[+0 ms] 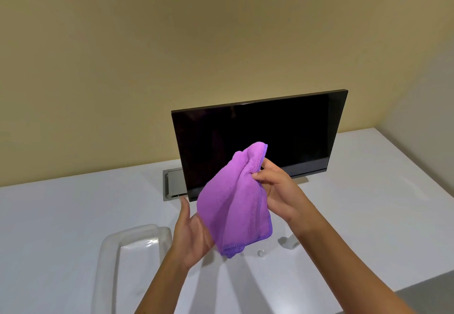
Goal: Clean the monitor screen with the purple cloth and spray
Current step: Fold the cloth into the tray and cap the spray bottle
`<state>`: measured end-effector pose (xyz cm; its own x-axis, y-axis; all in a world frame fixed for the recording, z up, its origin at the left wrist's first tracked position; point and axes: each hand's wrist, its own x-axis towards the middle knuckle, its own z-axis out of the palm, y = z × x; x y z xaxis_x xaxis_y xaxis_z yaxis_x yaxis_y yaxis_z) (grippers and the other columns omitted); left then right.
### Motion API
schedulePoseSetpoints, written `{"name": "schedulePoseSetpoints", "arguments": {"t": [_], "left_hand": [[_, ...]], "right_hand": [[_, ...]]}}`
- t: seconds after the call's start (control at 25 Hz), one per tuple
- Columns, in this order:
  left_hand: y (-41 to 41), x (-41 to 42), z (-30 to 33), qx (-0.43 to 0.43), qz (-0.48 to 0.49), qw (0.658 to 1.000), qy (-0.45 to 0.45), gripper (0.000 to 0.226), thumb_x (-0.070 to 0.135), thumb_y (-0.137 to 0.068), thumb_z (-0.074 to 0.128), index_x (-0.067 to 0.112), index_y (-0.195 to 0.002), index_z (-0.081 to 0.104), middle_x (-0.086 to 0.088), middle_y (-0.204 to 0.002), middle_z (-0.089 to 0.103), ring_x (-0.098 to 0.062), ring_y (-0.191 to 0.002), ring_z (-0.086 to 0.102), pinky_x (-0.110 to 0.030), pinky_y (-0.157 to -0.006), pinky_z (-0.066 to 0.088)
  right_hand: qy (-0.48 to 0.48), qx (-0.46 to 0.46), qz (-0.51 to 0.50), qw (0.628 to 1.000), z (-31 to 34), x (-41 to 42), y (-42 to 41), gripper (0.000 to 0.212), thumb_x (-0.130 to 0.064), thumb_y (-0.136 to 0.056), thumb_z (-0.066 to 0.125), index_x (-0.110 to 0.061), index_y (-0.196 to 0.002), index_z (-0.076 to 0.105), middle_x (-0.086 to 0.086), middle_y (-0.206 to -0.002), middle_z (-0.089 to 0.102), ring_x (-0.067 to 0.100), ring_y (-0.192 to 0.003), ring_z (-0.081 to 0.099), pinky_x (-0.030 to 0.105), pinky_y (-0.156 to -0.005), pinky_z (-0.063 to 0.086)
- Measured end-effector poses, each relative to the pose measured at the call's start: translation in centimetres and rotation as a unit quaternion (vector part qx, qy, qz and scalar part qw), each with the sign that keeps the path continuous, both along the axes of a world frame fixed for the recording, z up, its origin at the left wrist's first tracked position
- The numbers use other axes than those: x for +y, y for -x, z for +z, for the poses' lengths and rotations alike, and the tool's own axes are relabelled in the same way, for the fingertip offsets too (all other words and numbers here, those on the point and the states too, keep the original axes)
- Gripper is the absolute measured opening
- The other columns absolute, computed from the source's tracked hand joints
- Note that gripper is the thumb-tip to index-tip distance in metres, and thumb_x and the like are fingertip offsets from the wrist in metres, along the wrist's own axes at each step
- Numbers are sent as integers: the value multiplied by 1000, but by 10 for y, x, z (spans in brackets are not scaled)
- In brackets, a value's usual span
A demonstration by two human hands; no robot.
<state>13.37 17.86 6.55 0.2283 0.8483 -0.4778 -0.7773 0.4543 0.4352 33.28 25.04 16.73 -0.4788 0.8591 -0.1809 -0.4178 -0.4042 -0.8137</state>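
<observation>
So the purple cloth [234, 200] is up in the air in front of the monitor [258, 139], bunched and hanging loose, covering the lower left part of the dark screen from this angle. I can't tell if it's actually touching the screen. The right hand [277, 188] pinches the cloth near its upper right edge, thumb and fingers curled onto the fabric. The left hand [191, 232] sits lower and to the left, palm turned up and toward the cloth, fingers mostly straight, and the cloth's lower part drapes against it; looks more like it's supporting the fabric than gripping it. The monitor stands toward the far side of a white table [61, 227], tilted back a bit, screen off and black, with a thin grey strip along the bottom edge. Behind its lower left corner there's a grey rectangular plate [172, 186] lying on the table, partly hidden by the screen. On the near left of the table is a clear plastic tray [132, 247] with a thick rounded rim, just left of the left forearm. Near the middle of the table, under the right wrist, there's a small whitish thing [290, 241] standing up, and a tiny white bit [261, 252] just left of it, both too blurry to say what they are. Yellowish wall [172, 43] behind everything.
</observation>
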Motion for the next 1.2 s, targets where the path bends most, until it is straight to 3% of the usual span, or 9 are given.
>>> {"name": "schedulePoseSetpoints", "arguments": {"t": [0.08,0.2,0.32,0.56,0.68,0.8,0.92,1.0,1.2], "left_hand": [[-5,-3,1,-8,-25,999,-42,75,65,-71,63,14,-127,60,-13,-130,60,-32,-121,54,-51,-102,42],[-8,2,9,162,-46,979,-118,47,43,-67,80,18,-106,72,-8,-107,71,-23,-96,68,-37,-74,56],[-4,11,27,265,-32,955,-130,46,40,-62,83,17,-101,72,-10,-100,72,-25,-88,70,-33,-67,55],[3,20,50,358,6,924,-136,29,42,-81,68,21,-102,70,-6,-99,73,-20,-84,71,-27,-62,53],[7,23,53,394,33,911,-118,25,42,-87,61,28,-106,68,0,-103,73,-19,-90,70,-28,-65,54],[15,22,53,434,40,891,-127,23,40,-89,60,29,-108,64,-2,-108,70,-22,-96,68,-34,-75,54],[24,21,53,492,52,862,-112,26,39,-89,60,32,-110,45,-5,-109,64,-23,-94,65,-35,-78,53],[30,20,56,521,36,843,-132,29,38,-90,58,37,-113,39,-3,-106,63,-20,-91,64,-29,-72,52],[40,19,72,507,-31,838,-198,34,22,-83,71,33,-113,59,-1,-116,64,-17,-101,64,-27,-81,51]], "right_hand": [[35,35,-15,999,0,3,-8,37,4,-88,48,-4,-123,57,9,-95,64,16,-78,63,26,-67,53],[116,82,-50,989,-8,6,-22,21,-2,-86,54,-4,-105,63,7,-82,66,14,-67,64,26,-61,55],[160,80,-76,981,-21,6,-35,27,-19,-88,61,-4,-110,66,7,-83,66,15,-63,62,26,-58,54],[194,-49,25,980,-43,-2,-49,52,-58,-85,61,-18,-117,69,8,-113,70,25,-99,69,40,-78,55],[156,-178,53,970,-49,-10,-50,51,-29,-69,84,-17,-116,66,10,-108,72,22,-90,70,34,-74,57],[116,-236,-34,964,-51,-11,-51,64,-1,-76,77,-21,-129,47,16,-101,71,25,-82,69,36,-72,57],[22,-253,-60,965,-42,-10,-55,64,0,-83,70,-40,-127,47,12,-106,68,24,-91,68,34,-69,58],[-29,-265,-34,963,-37,-9,-56,55,3,-86,64,-37,-122,57,5,-115,66,20,-99,65,31,-71,58],[-50,-328,-27,943,-32,-7,-54,37,0,-84,64,-28,-106,69,4,-114,64,15,-91,63,27,-73,58]]}}
